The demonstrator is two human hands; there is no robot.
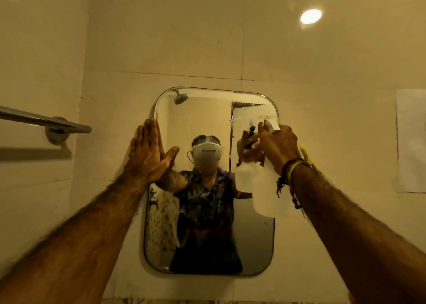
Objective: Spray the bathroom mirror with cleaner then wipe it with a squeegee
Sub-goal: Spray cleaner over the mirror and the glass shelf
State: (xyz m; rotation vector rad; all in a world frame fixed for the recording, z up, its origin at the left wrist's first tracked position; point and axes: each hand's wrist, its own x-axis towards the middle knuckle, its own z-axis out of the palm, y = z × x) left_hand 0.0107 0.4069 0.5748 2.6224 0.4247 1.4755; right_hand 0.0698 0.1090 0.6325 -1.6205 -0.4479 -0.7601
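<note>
Right hand (277, 145) grips spray bottle (269, 195) — left hand (148, 156) flat, apparently touching mirror (253, 239).

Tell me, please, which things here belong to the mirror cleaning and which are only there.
Belong to the job:
mirror
spray bottle, held in the right hand
left hand, flat at the mirror's left edge

Only there:
towel bar
paper sheet on the wall
ceiling light

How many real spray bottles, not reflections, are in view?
1. The spray bottle is gripped in the right hand, held up before the mirror; the second is its reflection.
</note>
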